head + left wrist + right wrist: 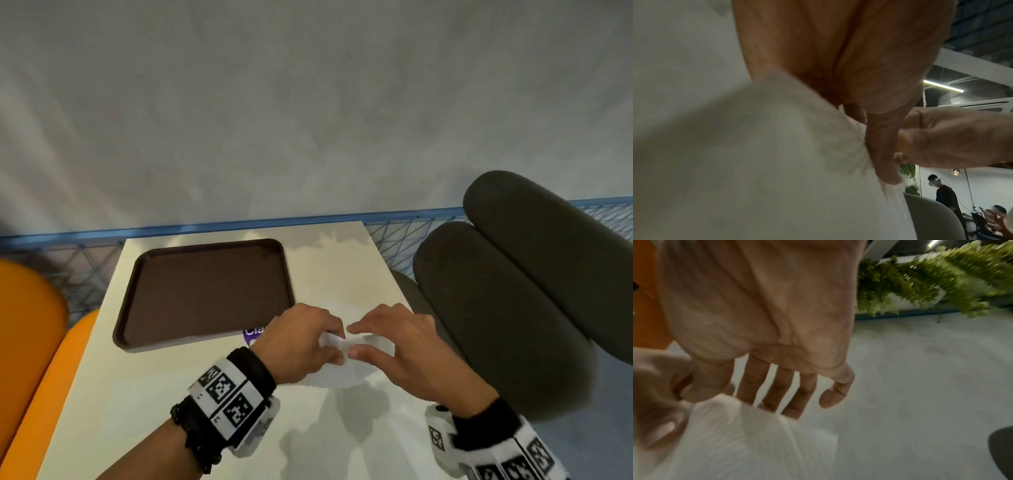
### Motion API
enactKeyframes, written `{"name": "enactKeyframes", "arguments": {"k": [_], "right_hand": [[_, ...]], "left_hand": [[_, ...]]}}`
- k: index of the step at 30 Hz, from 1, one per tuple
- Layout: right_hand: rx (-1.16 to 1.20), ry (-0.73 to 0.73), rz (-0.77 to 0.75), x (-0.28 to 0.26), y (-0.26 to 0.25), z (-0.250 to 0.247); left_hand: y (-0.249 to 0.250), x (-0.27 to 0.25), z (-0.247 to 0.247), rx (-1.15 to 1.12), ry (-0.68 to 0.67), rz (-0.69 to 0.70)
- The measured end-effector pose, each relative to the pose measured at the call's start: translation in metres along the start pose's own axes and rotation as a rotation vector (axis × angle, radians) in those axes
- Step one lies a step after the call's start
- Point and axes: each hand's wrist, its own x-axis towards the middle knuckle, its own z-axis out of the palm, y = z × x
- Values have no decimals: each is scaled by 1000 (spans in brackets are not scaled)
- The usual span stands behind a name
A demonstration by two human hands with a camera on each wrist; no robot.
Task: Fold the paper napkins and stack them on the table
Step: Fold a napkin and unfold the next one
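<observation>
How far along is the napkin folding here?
Done: no folded stack shows on the table, and the brown tray holds nothing. In hand: left hand and right hand work one white napkin. Left: finishing this fold, then stacking.

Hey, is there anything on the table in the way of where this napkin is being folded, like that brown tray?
Nothing visible. Both the left hand and right hand are already on the napkin. The brown tray sits apart, farther back and left, and the table nearer the person looks bare.
</observation>
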Motion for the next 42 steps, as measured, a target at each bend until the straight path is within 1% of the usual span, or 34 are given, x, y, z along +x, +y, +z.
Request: {"name": "enactKeyframes", "arguments": {"k": [2,4,8,9,11,13,14,15,17,18,19,21,24,26,28,29,31,33,35,37,39,40,42], "right_hand": [[1,-4,-78,9,-14,9],[30,40,-118,14,-24,13],[45,36,-186,25,-40,12],[51,39,-206,28,-45,12],[88,68,-236,31,-54,14],[146,68,-237,28,-51,16],[157,31,-216,24,-46,16],[131,-37,-180,20,-40,14],[-80,-218,-86,13,-29,8],[-192,-274,-43,9,-28,5],[-243,-297,-20,8,-29,5],[-201,-293,-63,10,-47,11],[-9,-303,-240,14,-88,38],[2,-319,-320,17,-102,58],[38,-328,-345,19,-98,71],[62,-330,-352,20,-94,74],[95,-344,-362,23,-89,82],[130,-389,-390,28,-96,87],[202,-456,-420,35,-110,93],[252,-522,-449,49,-125,102],[266,-563,-447,61,-136,113],[277,-565,-433,68,-137,120],[327,-563,-374,79,-137,133]], "left_hand": [[-4,-11,-7,12,9,-13],[-12,-24,-17,-16,30,-12],[-16,-49,-35,-331,104,16],[-17,-53,-38,-382,130,12],[-20,-60,-43,-416,174,-16],[-29,-69,-48,-368,197,-22],[-34,-74,-52,-325,199,-6],[-39,-80,-54,-282,191,11],[-47,-91,-58,-204,162,21],[-49,-96,-57,-163,145,25],[-50,-99,-56,-120,129,36],[-49,-103,-48,-61,99,54],[-48,-111,-36,-26,59,67],[-55,-124,-36,-41,39,42],[-71,-143,-42,-135,41,-5],[-81,-155,-45,-200,51,-49],[-105,-178,-45,-327,102,-168],[-127,-195,-35,-492,147,-291],[-140,-204,-19,-717,88,-359],[-151,-207,-3,-944,-23,-390],[-161,-208,8,-1105,-83,-431],[-165,-208,12,-1131,-102,-454],[-175,-210,18,-1065,-88,-503]]}}
